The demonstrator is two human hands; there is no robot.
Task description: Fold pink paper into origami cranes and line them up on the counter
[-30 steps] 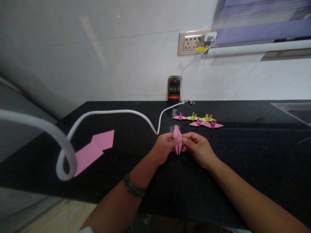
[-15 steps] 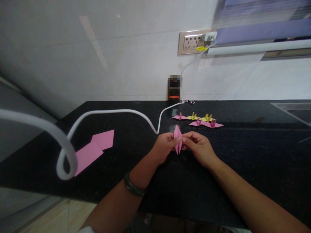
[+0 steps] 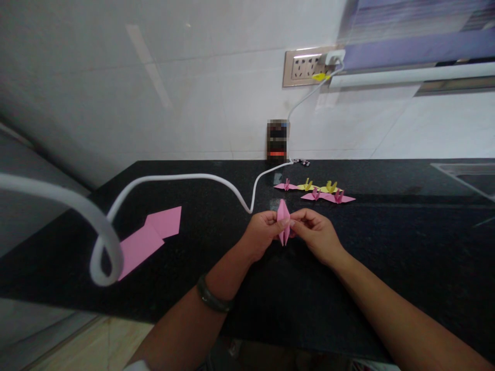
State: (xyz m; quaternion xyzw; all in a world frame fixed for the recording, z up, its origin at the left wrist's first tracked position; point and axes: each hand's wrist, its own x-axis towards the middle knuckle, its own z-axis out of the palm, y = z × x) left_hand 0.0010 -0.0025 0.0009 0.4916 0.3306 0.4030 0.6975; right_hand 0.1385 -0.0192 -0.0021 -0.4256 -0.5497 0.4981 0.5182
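A pink folded origami paper (image 3: 283, 212), long and diamond-shaped with a split lower end, is held upright above the dark counter. My left hand (image 3: 263, 232) is closed on its left side, thumb across the front. On the right edge, my right hand (image 3: 315, 232) pinches the same paper between thumb and fingers. Just beyond my hands stand folded paper cranes in two rows: pink cranes (image 3: 338, 197) in front, with yellow cranes (image 3: 330, 187) and another pink one (image 3: 286, 185) behind.
Flat pink paper sheets (image 3: 143, 247) lie at the left of the black counter (image 3: 201, 226). A thick white cable (image 3: 185, 176) loops over them and runs to a device (image 3: 278, 139) against the wall. A socket (image 3: 303, 68) and a sink edge (image 3: 464, 180) are farther right.
Almost nothing differs. The folded paper has shifted very slightly to the right, and my right fingers have moved a little at its edge.
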